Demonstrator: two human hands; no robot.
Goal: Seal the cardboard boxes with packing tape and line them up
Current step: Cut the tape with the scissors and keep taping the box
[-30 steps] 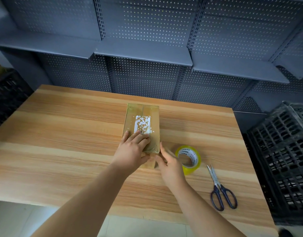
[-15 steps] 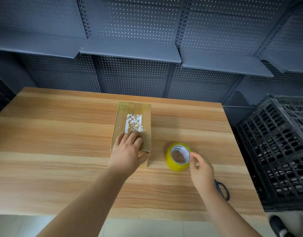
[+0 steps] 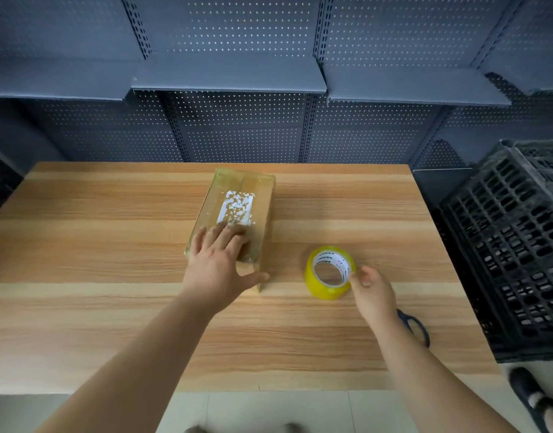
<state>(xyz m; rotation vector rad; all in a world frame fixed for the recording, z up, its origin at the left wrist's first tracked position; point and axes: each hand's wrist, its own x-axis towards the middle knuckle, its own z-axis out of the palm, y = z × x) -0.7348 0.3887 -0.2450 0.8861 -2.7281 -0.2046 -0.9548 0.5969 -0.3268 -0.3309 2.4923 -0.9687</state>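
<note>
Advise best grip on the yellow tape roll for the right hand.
Pinch the tape roll at its right wall, thumb in the core, fingers on the outer yellow band, coming from the right. The core opening faces up, and the right hand sits at that rim; the left hand presses the box.

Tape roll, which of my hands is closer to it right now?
Right. The right hand is at the tape roll's right rim; the left hand rests on the box, off to the roll's left.

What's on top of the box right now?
The left hand lies flat on the near end of the box; beyond it, a torn white label. Whatever is under the palm is hidden.
</note>
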